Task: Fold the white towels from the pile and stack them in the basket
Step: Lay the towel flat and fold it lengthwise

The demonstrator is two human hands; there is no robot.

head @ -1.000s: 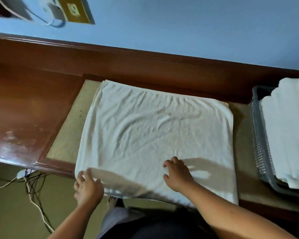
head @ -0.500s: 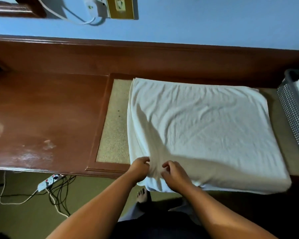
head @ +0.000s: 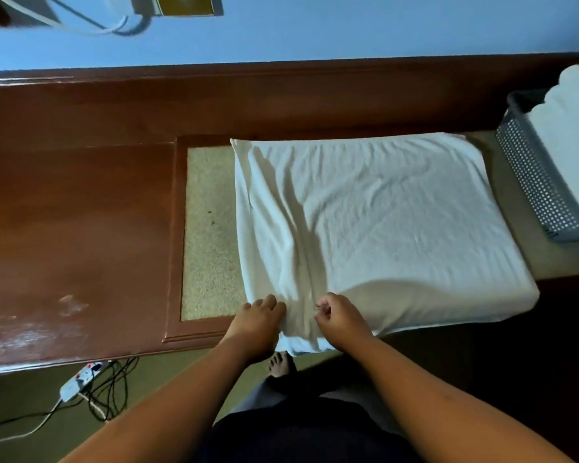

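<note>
A white towel [head: 381, 222], folded into a broad rectangle, lies on the wooden counter [head: 74, 212] over its beige inlay [head: 208, 235]. Its near edge hangs a little over the counter front. My left hand [head: 259, 320] and my right hand [head: 340, 317] sit side by side at the towel's near left corner, each pinching the cloth with curled fingers. A ridge of fabric runs up from between them. At the right edge stands a grey perforated basket [head: 532, 182] holding folded white towels [head: 572, 135].
A blue wall with a socket plate [head: 184, 5] and cables rises behind the counter's raised back ledge. On the floor below left lies a power strip [head: 81, 379] with tangled cords. My bare foot [head: 279, 364] shows under the counter edge.
My hands have come together from apart on the near edge to the towel's near left corner and gathered the cloth there. The view has shifted left.
</note>
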